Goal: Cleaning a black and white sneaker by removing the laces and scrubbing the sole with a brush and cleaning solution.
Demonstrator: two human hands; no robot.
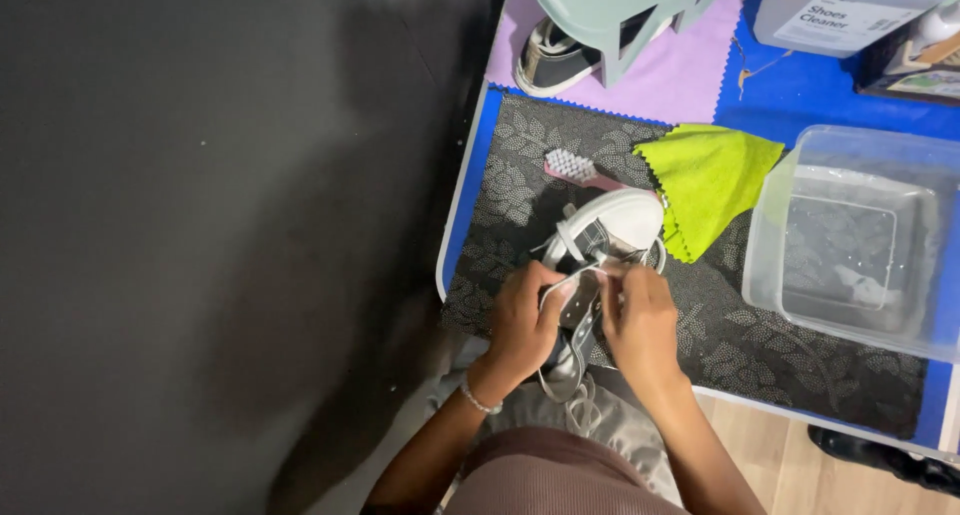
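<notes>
Patterned dark mat (800,365) spans frame centre; white-labelled jug (850,10) sits upper right, clear tub (850,240) at right edge. Left hand (522,325) and right hand (640,320) pinch laces of white sneaker (610,230), centre

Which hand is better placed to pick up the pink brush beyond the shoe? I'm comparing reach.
Probably the left hand: the brush lies beyond the shoe on its side. The right hand sits nearer the green cloth.

— What's lying around me here?
— I'm sitting over a dark leaf-patterned mat (800,365) spread on blue and purple foam tiles (690,80). A black wall (220,225) is filling my left; pale wood flooring (850,475) is showing below.
</notes>
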